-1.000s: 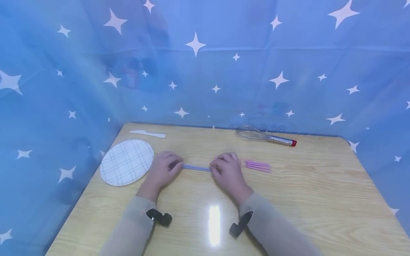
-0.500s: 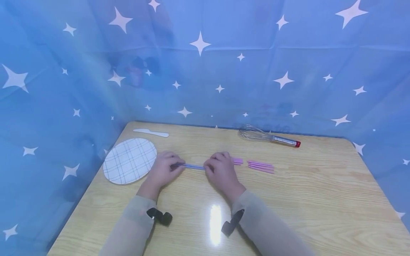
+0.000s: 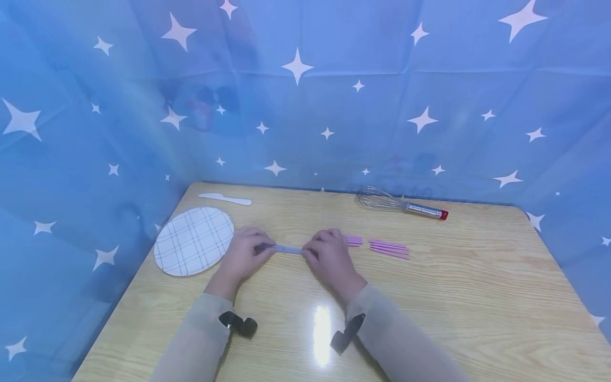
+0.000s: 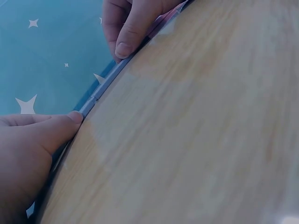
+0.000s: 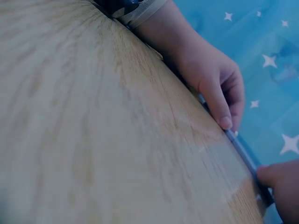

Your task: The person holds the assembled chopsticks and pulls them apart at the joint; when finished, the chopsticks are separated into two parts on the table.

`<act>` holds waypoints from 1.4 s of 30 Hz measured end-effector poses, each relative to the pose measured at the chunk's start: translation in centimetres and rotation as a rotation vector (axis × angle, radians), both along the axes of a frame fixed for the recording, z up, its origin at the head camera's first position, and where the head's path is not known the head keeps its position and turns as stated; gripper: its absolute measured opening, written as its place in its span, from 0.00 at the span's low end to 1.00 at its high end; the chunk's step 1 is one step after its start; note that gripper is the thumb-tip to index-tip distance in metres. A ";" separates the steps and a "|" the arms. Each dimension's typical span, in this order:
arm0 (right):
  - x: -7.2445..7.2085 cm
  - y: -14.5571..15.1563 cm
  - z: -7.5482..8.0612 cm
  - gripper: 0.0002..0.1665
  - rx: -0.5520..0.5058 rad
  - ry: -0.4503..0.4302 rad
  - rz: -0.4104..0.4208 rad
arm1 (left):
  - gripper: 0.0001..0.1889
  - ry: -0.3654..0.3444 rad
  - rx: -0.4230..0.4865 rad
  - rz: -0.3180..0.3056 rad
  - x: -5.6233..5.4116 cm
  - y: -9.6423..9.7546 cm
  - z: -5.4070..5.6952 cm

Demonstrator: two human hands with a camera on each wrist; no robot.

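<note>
My left hand (image 3: 244,255) pinches the left end of thin blue, straw-like sticks (image 3: 288,249) that lie low along the table. The right hand (image 3: 331,261) pinches them farther right, so a short length shows between both hands. In the left wrist view, the blue sticks (image 4: 105,86) run between thumb and fingers of each hand, with a small joint near the left thumb. How many are held cannot be told. Several thin pink sticks (image 3: 354,240) lie just right of my right hand, partly hidden behind it. More pink sticks (image 3: 389,249) lie farther right.
A round white plaid board (image 3: 193,241) lies left of my left hand. Behind it is a white plastic knife (image 3: 225,199). Toward the back right lies a metal whisk (image 3: 401,203) with a red-tipped handle. A blue star-patterned curtain (image 3: 305,106) borders the wooden table (image 3: 453,297).
My right hand has moved left along the blue sticks, nearer my left hand, uncovering pink sticks behind it. The head view has shifted slightly. The left hand stays nearly in place.
</note>
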State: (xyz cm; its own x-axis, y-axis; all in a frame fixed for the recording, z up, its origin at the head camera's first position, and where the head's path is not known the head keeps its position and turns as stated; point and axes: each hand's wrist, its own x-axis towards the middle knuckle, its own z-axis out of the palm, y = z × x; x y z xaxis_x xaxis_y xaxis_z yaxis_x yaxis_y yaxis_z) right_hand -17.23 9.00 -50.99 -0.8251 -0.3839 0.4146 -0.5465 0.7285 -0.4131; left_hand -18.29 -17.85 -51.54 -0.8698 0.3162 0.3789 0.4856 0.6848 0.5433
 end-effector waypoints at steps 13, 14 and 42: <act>0.3 -0.1 0.3 0.05 0.028 -0.057 0.046 | 0.07 -0.056 0.006 0.031 -0.1 0.0 0.0; 0.3 -0.1 0.3 0.05 0.026 -0.050 0.049 | 0.07 -0.058 0.012 0.032 -0.1 0.0 0.0; 0.3 0.1 0.2 0.05 -0.007 -0.042 0.037 | 0.05 -0.090 0.106 0.027 0.0 0.0 -0.2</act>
